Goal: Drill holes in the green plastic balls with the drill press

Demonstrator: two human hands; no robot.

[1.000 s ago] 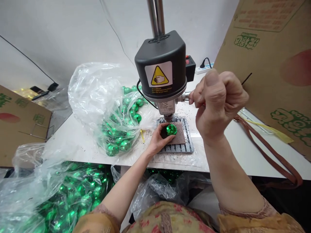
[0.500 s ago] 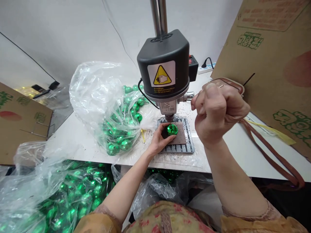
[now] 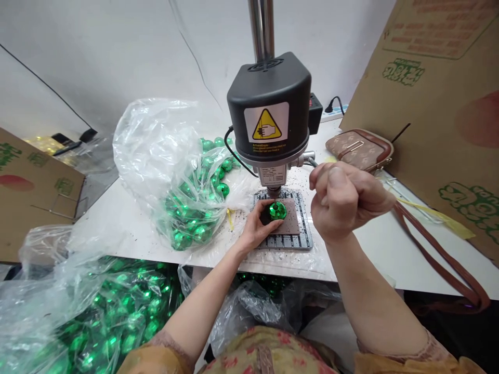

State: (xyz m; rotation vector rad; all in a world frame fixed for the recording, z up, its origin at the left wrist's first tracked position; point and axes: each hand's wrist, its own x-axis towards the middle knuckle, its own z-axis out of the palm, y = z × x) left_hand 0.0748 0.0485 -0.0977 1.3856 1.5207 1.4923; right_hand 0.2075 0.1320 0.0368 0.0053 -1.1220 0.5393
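My left hand (image 3: pixel 258 226) grips a shiny green faceted ball (image 3: pixel 278 210) between thumb and fingers. The ball sits on a brown board (image 3: pixel 290 221) over the slotted metal base (image 3: pixel 306 240), right under the chuck (image 3: pixel 274 192) of a black bench drill press (image 3: pixel 268 104). A dark hole shows in the ball's top. My right hand (image 3: pixel 343 200) is closed in a fist around the drill press's feed lever (image 3: pixel 311 161); most of the lever is hidden by the fingers.
A clear plastic bag (image 3: pixel 156 135) of green balls lies left of the drill press. Another bag (image 3: pixel 113 311) of them is at lower left. A brown handbag (image 3: pixel 358 148) with a long strap rests at right, beside a cardboard box (image 3: pixel 424 119). Dark shavings dot the white table (image 3: pixel 136 244).
My right hand has come down with the lever, uncovering the handbag. My left hand still holds the ball in place. The view has shifted slightly.
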